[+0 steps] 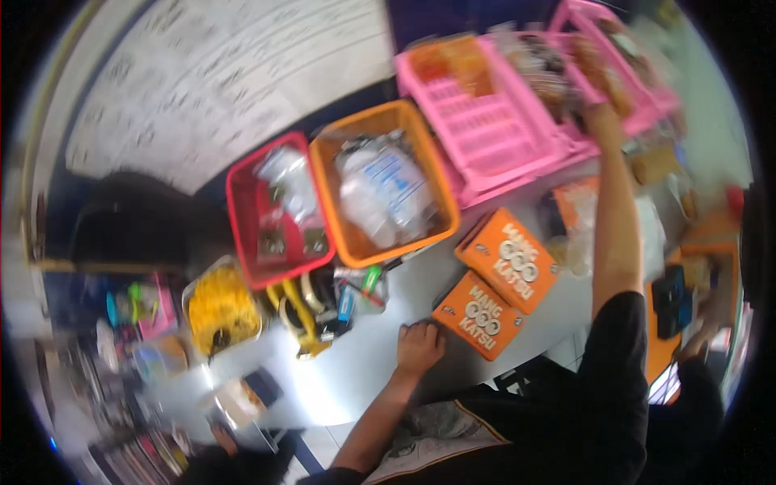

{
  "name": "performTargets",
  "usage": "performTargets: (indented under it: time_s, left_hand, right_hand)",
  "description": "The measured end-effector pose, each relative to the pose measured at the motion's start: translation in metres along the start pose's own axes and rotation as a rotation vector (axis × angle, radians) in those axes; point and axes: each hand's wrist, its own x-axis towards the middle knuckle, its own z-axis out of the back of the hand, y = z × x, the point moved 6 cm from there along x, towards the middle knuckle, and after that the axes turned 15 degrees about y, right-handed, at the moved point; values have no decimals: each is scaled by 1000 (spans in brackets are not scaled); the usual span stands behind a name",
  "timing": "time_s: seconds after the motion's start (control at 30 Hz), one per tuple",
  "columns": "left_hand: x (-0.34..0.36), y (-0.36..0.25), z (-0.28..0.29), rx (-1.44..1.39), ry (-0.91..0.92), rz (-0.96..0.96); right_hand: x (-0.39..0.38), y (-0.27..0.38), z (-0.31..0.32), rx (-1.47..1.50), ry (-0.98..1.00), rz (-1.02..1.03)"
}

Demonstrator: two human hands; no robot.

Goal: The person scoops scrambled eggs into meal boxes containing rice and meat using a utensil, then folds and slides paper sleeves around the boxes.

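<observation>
My left hand (420,347) rests on the metal table (380,323) with its fingers curled in, and nothing shows in it. Just right of it lie two orange printed boxes (481,315), one overlapping the other's edge. My right arm stretches far forward, and my right hand (598,121) is at the near edge of a pink basket (610,133) with packed food in it. Blur and the dark packets (550,81) beside it hide the fingers, so a grip cannot be made out.
An orange bin (446,206) of plastic bags and a red bin (241,230) of packets stand along the back. Yellow tape dispensers (299,319) and a yellow-filled tub (222,307) sit to the left. Other people's hands (222,436) show at lower left and at the right (697,343).
</observation>
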Motion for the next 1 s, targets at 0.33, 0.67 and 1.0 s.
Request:
performTargets:
  time_s: [0.33,0.67,1.0]
  left_hand:
    - [2,18,11,-384,12,86]
    - [-215,49,105,-2232,538,113]
    - [-386,162,136,-1923,-809,979]
  right_hand:
    - [-101,85,185,837,-471,579]
    - [-437,493,253,579,1080,1630]
    - [-266,696,140,519,337,1130]
